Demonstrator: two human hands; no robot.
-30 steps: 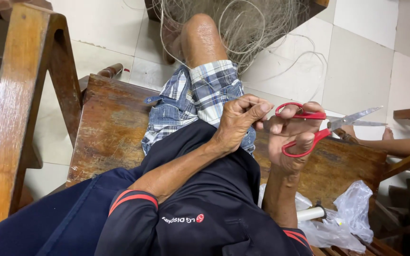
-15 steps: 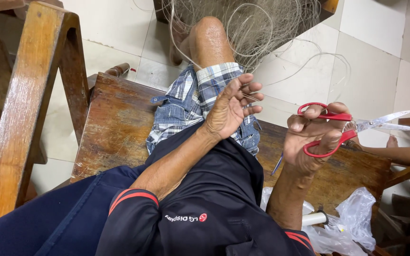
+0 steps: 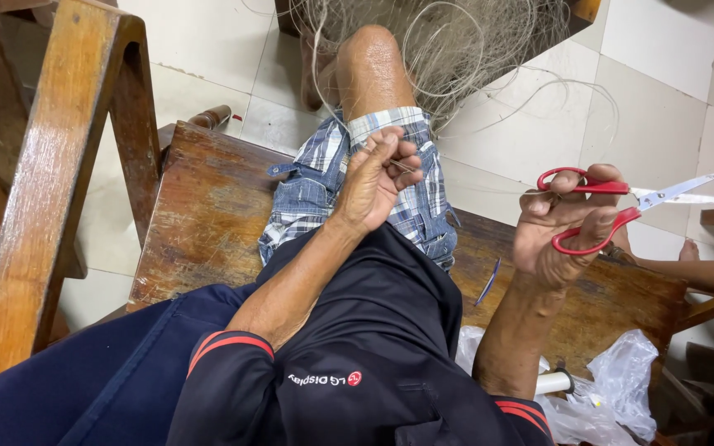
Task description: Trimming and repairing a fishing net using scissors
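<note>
My left hand [image 3: 380,177] rests over my thigh on the plaid shorts [image 3: 349,190], its fingers pinched on a thin strand of fishing line. My right hand [image 3: 562,227] is raised to the right and holds red-handled scissors [image 3: 613,206], their blades partly apart and pointing right. A tangle of pale fishing net and loose line [image 3: 464,49] hangs over my bare knee [image 3: 371,62] at the top of the view.
I sit on a worn wooden bench [image 3: 208,215]. A wooden chair frame [image 3: 59,165] stands at the left. Clear plastic bags and a white spool [image 3: 597,388] lie at the lower right. Another person's bare foot [image 3: 696,264] shows at the right. The floor is pale tile [image 3: 671,91].
My hands have drawn apart: the left has sunk back toward my thigh and closed on the line, while the right has carried the scissors further right.
</note>
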